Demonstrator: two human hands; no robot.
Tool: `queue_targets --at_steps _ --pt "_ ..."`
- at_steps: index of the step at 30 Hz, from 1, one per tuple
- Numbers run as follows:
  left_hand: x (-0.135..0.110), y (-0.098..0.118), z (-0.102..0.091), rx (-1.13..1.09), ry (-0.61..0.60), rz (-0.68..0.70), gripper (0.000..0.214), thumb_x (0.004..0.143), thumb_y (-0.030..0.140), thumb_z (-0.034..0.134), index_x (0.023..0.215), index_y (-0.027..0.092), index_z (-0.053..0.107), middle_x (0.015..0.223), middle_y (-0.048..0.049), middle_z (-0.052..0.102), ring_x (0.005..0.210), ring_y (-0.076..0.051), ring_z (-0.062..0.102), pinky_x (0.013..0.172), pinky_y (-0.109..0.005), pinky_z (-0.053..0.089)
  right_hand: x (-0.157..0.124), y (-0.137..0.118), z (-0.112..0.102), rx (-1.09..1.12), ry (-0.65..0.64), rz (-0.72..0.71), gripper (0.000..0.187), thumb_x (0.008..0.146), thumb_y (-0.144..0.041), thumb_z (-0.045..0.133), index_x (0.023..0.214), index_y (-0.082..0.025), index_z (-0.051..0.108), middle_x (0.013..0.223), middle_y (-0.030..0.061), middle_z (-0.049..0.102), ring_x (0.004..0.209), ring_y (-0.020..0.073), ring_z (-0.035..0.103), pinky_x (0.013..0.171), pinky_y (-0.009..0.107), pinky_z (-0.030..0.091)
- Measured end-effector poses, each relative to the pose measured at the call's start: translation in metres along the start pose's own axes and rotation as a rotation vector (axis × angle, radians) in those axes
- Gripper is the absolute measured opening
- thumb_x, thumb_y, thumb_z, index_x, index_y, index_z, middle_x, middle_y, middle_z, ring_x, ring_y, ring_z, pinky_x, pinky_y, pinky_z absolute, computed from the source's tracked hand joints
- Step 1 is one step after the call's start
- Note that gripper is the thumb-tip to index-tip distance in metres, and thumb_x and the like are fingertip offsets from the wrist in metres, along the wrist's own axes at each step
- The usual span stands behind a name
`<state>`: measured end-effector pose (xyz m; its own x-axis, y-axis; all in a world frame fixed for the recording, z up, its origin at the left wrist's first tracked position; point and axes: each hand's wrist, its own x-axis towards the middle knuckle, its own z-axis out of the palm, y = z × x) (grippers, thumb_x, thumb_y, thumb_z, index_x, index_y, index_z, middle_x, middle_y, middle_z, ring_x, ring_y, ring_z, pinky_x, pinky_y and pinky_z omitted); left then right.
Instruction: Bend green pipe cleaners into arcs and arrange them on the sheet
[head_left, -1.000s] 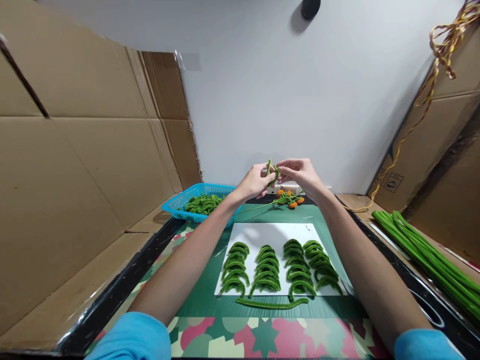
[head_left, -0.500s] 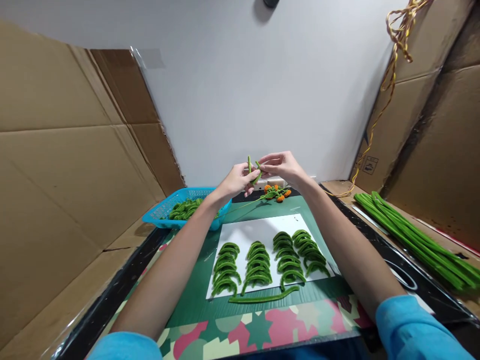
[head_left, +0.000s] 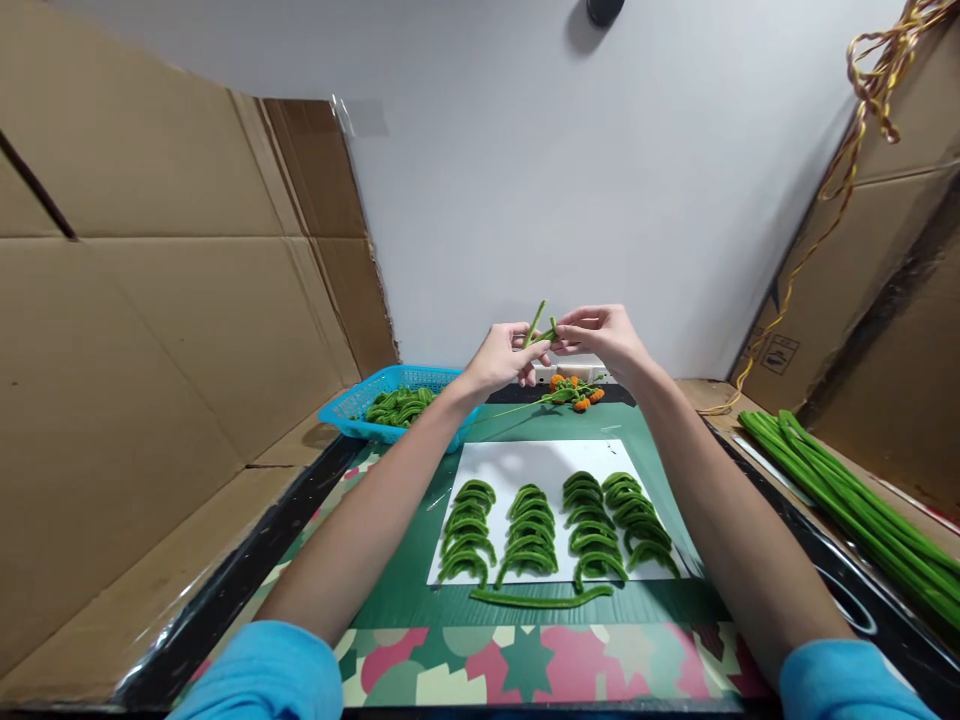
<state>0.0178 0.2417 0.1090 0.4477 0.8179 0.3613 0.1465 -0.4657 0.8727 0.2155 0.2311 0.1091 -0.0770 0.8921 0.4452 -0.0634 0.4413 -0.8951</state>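
Both my hands are raised in front of the wall, close together above the far side of the table. Between the fingers of my left hand (head_left: 510,355) is a bent green pipe cleaner (head_left: 535,322), one end sticking up. My right hand (head_left: 606,335) pinches the other end of this same pipe cleaner. Below them lies a white sheet (head_left: 540,455) with rows of curved green pipe cleaner pieces (head_left: 532,530). A single, nearly straight pipe cleaner (head_left: 541,600) rests along the near edge of the sheet.
A blue basket (head_left: 352,408) of green pieces stands at the back left. Orange flowers on green stems (head_left: 576,392) lie at the back. Long green pipe cleaners (head_left: 847,500) are bundled at the right. Cardboard walls (head_left: 187,300) flank the table, and a twisted cord (head_left: 847,170) hangs at right.
The camera view has turned a little to the left. My hands stay together, and the pipe cleaner's upright end now leans to the right.
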Motion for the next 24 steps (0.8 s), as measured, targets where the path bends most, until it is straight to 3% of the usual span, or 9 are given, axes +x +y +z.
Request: queue_targets --at_steps 7,13,17,24 --pt "-0.001 0.003 0.002 -0.028 -0.008 0.004 0.028 0.094 0.036 0.078 0.1 0.009 0.071 0.09 -0.0131 0.079 0.051 -0.012 0.07 0.043 -0.021 0.05 0.002 0.007 -0.003 0.117 0.012 0.016 0.027 0.059 -0.03 0.094 0.072 -0.015 0.075 0.079 0.0091 0.078 0.078 0.0242 0.08 0.095 0.047 0.066" --pt "0.0 0.003 0.002 -0.062 -0.136 -0.062 0.024 0.103 0.03 0.065 0.09 0.01 0.068 0.066 -0.003 0.07 0.043 -0.011 0.064 0.04 -0.021 0.049 0.002 0.007 -0.006 0.152 0.006 0.053 0.025 0.056 -0.025 0.093 0.068 -0.015 0.074 0.075 0.0068 0.076 0.073 0.0219 0.078 0.096 0.046 0.066" --pt "0.001 0.001 0.002 -0.123 -0.129 -0.119 0.029 0.108 0.034 0.056 0.089 0.013 0.064 0.061 -0.0012 0.068 0.04 -0.011 0.063 0.038 -0.02 0.046 -0.001 0.0 -0.004 0.067 -0.007 0.037 0.025 0.06 -0.025 0.093 0.071 -0.014 0.074 0.076 0.0083 0.078 0.074 0.0217 0.079 0.091 0.044 0.067" --pt "0.002 0.003 0.004 -0.104 -0.127 -0.144 0.034 0.11 0.035 0.052 0.083 0.016 0.057 0.059 -0.0033 0.07 0.037 -0.012 0.063 0.035 -0.019 0.042 0.0 0.002 0.005 -0.125 -0.024 -0.204 0.032 0.074 -0.04 0.087 0.089 -0.013 0.079 0.079 0.0095 0.079 0.071 0.0214 0.077 0.073 0.038 0.069"
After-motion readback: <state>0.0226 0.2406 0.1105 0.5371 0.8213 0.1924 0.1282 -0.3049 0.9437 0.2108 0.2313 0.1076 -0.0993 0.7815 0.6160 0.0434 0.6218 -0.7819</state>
